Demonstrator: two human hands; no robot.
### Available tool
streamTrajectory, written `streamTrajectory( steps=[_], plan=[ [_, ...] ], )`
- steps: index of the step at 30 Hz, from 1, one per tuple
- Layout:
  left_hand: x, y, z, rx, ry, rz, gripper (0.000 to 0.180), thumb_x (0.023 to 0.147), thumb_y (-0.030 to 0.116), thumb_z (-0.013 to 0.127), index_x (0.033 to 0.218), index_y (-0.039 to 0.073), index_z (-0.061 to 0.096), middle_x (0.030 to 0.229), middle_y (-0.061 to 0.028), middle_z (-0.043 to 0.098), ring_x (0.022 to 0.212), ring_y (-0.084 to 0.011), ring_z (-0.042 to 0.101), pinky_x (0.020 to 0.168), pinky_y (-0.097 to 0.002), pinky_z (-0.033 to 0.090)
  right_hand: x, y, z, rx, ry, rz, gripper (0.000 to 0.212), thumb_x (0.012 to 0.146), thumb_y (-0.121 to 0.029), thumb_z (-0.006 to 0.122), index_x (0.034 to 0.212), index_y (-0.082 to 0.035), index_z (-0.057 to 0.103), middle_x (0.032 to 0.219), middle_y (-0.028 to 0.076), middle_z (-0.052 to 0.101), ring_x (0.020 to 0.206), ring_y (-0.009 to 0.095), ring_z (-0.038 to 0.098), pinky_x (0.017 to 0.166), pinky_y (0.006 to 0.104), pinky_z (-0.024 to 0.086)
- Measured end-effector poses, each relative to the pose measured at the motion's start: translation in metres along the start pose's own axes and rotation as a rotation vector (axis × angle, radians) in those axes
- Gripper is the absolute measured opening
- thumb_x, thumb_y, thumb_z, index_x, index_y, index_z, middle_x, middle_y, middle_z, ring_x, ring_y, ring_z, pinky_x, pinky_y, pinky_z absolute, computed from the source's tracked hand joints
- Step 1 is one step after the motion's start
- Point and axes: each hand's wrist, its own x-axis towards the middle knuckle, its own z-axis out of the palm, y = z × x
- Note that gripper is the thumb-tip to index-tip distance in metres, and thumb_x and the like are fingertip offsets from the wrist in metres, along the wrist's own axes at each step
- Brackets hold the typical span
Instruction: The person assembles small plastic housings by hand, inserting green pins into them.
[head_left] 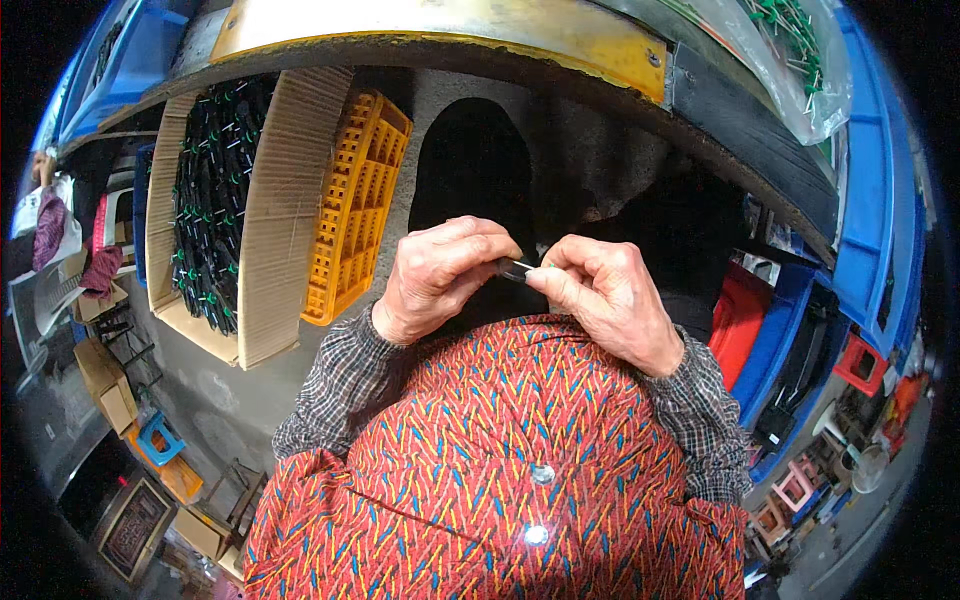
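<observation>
left hand (pixel 440 275) and right hand (pixel 610 295) both pinched on small dark tube (pixel 516 268), held between fingertips above red patterned apron (pixel 500 460). tube looks light, stiff, smooth, likely slippery; best gripped at ends. far left: cardboard box (pixel 270 220) of black parts with green tips; beside it orange crate (pixel 355 205); right: blue bins (pixel 870 200).

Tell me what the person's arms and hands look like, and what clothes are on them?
Both hands are bare, no gloves or rings showing. The left hand and right hand come out of checked sleeve cuffs in dark grey and white plaid. Over that sits a red garment patterned with small blue and yellow dashes, with shiny round buttons down its front.
</observation>
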Motion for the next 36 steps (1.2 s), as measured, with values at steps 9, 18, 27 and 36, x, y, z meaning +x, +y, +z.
streamTrajectory(
  steps=[9,18,27,36],
  plan=[
    [0.000,-0.001,0.003,0.034,-0.042,0.010,0.022,0.073,-0.001,0.069,0.094,0.005,0.065,0.086,-0.0090,0.064,0.077,-0.0244,0.065,0.065,-0.0309,0.052,-0.001,-0.007,0.000,-0.315,0.073,-0.211,0.024,0.073,-0.004,0.074,0.082,-0.003,0.052,0.058,0.005,0.041,0.051,0.009,0.043,0.048,0.0268,0.034],
    [0.000,-0.008,0.008,-0.094,-0.067,-0.020,0.018,0.076,0.001,0.069,0.093,0.002,0.063,0.079,-0.0099,0.061,0.067,-0.0235,0.061,0.057,-0.0297,0.048,-0.001,-0.007,0.001,-0.423,0.074,-0.271,0.030,0.070,-0.003,0.072,0.089,-0.006,0.048,0.078,0.015,0.060,0.072,0.036,0.062,0.057,0.0443,0.045],
    [-0.003,-0.006,0.008,-0.236,-0.088,-0.151,0.011,0.078,0.006,0.066,0.084,-0.001,0.061,0.071,-0.0061,0.055,0.060,-0.0129,0.054,0.053,-0.0262,0.043,-0.001,-0.010,-0.004,-0.270,-0.001,-0.171,0.034,0.071,-0.010,0.075,0.095,-0.007,0.051,0.073,0.011,0.059,0.065,0.031,0.062,0.055,0.0397,0.046],
    [-0.004,-0.002,0.007,-0.339,-0.034,-0.253,0.009,0.078,0.006,0.067,0.077,0.000,0.060,0.069,-0.0029,0.051,0.058,-0.0088,0.046,0.049,-0.0250,0.034,-0.003,-0.001,-0.001,-0.216,0.070,-0.209,0.024,0.080,-0.018,0.071,0.078,0.000,0.055,0.067,0.012,0.054,0.058,0.027,0.057,0.052,0.0366,0.043]
  ],
)
